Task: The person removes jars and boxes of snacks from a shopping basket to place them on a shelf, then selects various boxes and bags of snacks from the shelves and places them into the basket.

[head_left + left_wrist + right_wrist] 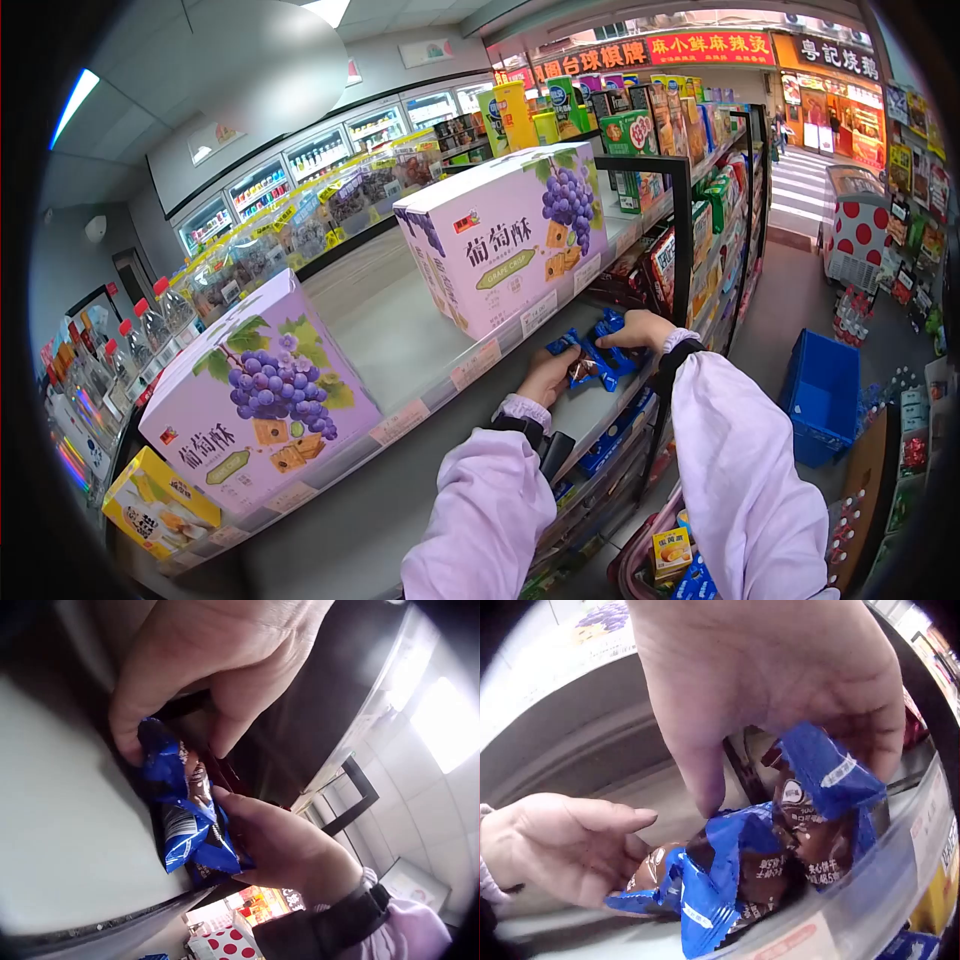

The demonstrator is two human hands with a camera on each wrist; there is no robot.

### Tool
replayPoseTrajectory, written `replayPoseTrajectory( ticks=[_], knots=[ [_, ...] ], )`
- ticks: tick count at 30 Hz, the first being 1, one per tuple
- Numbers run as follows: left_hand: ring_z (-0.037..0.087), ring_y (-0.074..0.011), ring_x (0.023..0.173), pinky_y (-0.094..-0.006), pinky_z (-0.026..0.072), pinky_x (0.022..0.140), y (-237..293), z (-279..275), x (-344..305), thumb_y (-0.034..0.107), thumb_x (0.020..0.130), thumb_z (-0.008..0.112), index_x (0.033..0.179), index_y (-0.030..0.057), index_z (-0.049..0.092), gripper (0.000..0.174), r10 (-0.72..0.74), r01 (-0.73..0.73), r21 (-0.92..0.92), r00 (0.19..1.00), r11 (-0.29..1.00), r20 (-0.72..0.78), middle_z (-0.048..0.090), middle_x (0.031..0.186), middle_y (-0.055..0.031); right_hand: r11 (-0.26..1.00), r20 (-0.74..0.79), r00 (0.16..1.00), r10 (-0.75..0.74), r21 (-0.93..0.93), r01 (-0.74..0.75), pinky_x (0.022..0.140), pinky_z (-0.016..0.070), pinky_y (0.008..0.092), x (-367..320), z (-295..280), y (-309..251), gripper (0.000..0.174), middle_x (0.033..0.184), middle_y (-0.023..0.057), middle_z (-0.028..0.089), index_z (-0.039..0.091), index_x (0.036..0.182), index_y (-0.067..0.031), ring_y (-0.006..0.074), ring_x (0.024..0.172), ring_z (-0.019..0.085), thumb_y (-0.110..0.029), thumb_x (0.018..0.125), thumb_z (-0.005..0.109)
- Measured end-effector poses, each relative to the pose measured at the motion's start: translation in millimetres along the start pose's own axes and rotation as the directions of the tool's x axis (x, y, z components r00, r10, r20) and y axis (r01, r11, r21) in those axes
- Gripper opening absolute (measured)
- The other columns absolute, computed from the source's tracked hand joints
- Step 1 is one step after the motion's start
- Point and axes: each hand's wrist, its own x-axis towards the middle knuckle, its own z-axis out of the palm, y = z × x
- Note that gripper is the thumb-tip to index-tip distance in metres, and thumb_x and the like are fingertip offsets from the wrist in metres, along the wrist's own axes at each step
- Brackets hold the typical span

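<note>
Several blue and brown sandwich biscuit packets (606,372) lie bunched together on the lower shelf board, between my two hands. With its fingers behind the packets at the near end, my left hand (545,378) holds one; its thumb stands apart in the right wrist view. My right hand (642,331) reaches over the bunch from the other side. In the right wrist view its thumb is on one side and its fingers on the other, gripping the crinkled blue wrappers (832,776). Some fingertips of both hands are hidden by the packets.
Above stand two purple grape crisp boxes (510,250) and a yellow box (160,503) on the upper shelf. A black shelf post (683,240) rises beside my right hand. Below are a blue crate (822,385) and a basket with a small yellow box (672,551).
</note>
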Motion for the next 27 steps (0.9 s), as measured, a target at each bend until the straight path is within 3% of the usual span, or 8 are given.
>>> replayPoseTrajectory(
  ticks=[7, 12, 14, 16, 21, 24, 25, 27],
  knots=[
    [0.060, -0.0153, 0.071, -0.0249, 0.0520, 0.066, 8, -2, -15, 0.010, 0.084, 0.060, 0.091, -0.0042, 0.057, 0.016, -0.049, 0.050, 0.072, 0.999, 0.996, -0.023, 0.062, 0.083, -0.0093, 0.950, 0.104, 0.994, -0.032, 0.314, -0.003, 0.056, 0.0474, 0.0304, -5, 10, 5, 0.048, 0.069, 0.0104, 0.062, 0.062, 0.080, 0.0023, 0.0187, 0.054, 0.059, -0.042, 0.067, 0.073],
    [0.061, -0.0157, 0.071, -0.0273, 0.0531, 0.064, -2, -23, 3, 0.015, 0.085, 0.058, 0.088, 0.0012, 0.056, 0.015, -0.115, 0.118, 0.114, 0.993, 0.986, -0.036, 0.062, 0.081, -0.0089, 0.671, 0.206, 0.970, -0.127, 0.738, -0.069, 0.047, 0.0449, 0.0257, -37, 2, -14, 0.032, 0.063, 0.0037, 0.059, 0.061, 0.080, -0.0036, 0.0136, 0.050, 0.056, -0.033, 0.073, 0.071],
    [0.061, -0.0160, 0.069, -0.0304, 0.0534, 0.062, 6, -7, -17, 0.019, 0.085, 0.059, 0.091, 0.0045, 0.056, 0.016, -0.102, 0.096, -0.066, 0.990, 0.993, -0.094, 0.062, 0.080, -0.0081, 0.561, 0.204, 0.958, -0.199, 0.826, -0.059, 0.047, 0.0461, 0.0264, -29, 13, -12, 0.029, 0.065, 0.0033, 0.060, 0.061, 0.080, -0.0047, 0.0119, 0.049, 0.055, -0.032, 0.075, 0.070],
    [0.062, -0.0161, 0.068, -0.0355, 0.0538, 0.061, 14, 0, -30, 0.029, 0.085, 0.059, 0.097, 0.0097, 0.055, 0.023, -0.098, 0.086, -0.156, 0.992, 0.984, -0.073, 0.063, 0.081, -0.0054, 0.456, 0.154, 0.965, -0.213, 0.889, -0.041, 0.047, 0.0461, 0.0256, -32, 15, -22, 0.030, 0.066, 0.0035, 0.060, 0.061, 0.082, -0.0044, 0.0113, 0.050, 0.055, -0.033, 0.076, 0.069],
    [0.063, -0.0150, 0.074, -0.0321, 0.0531, 0.062, 33, 0, -52, 0.033, 0.077, 0.070, 0.104, 0.0070, 0.055, 0.040, 0.019, -0.023, -0.074, 0.999, 0.997, -0.051, 0.064, 0.089, -0.0053, 0.276, 0.094, 0.939, -0.330, 0.961, 0.001, 0.047, 0.0448, 0.0223, -38, 18, -30, 0.033, 0.074, 0.0022, 0.062, 0.059, 0.092, -0.0048, 0.0095, 0.055, 0.058, -0.034, 0.079, 0.067],
    [0.062, -0.0141, 0.073, -0.0306, 0.0518, 0.060, 36, 6, -78, 0.031, 0.075, 0.071, 0.102, 0.0058, 0.058, 0.039, 0.077, -0.076, 0.016, 0.995, 0.997, -0.056, 0.064, 0.088, -0.0052, 0.346, 0.060, 0.942, -0.330, 0.936, 0.061, 0.040, 0.0338, 0.0194, -46, 31, -23, 0.029, 0.068, -0.0012, 0.058, 0.059, 0.087, -0.0079, 0.0056, 0.048, 0.048, -0.035, 0.079, 0.066],
    [0.062, -0.0140, 0.073, -0.0300, 0.0514, 0.061, 33, 9, -89, 0.031, 0.075, 0.071, 0.101, 0.0057, 0.058, 0.038, 0.084, -0.081, 0.041, 0.994, 0.996, -0.070, 0.064, 0.088, -0.0056, 0.281, 0.060, 0.933, -0.355, 0.959, 0.046, 0.040, 0.0311, 0.0196, -59, 35, -22, 0.028, 0.067, -0.0019, 0.056, 0.058, 0.084, -0.0089, 0.0043, 0.048, 0.046, -0.035, 0.080, 0.065],
    [0.062, -0.0139, 0.072, -0.0281, 0.0506, 0.061, 25, 23, -113, 0.028, 0.076, 0.071, 0.103, 0.0035, 0.057, 0.039, 0.113, -0.114, 0.030, 0.993, 0.993, 0.016, 0.063, 0.089, -0.0068, 0.160, 0.043, 0.913, -0.406, 0.987, 0.024, 0.049, 0.0391, 0.0187, -93, 39, -13, 0.031, 0.074, -0.0012, 0.059, 0.057, 0.095, -0.0063, 0.0046, 0.058, 0.052, -0.032, 0.081, 0.065]
  ],
)
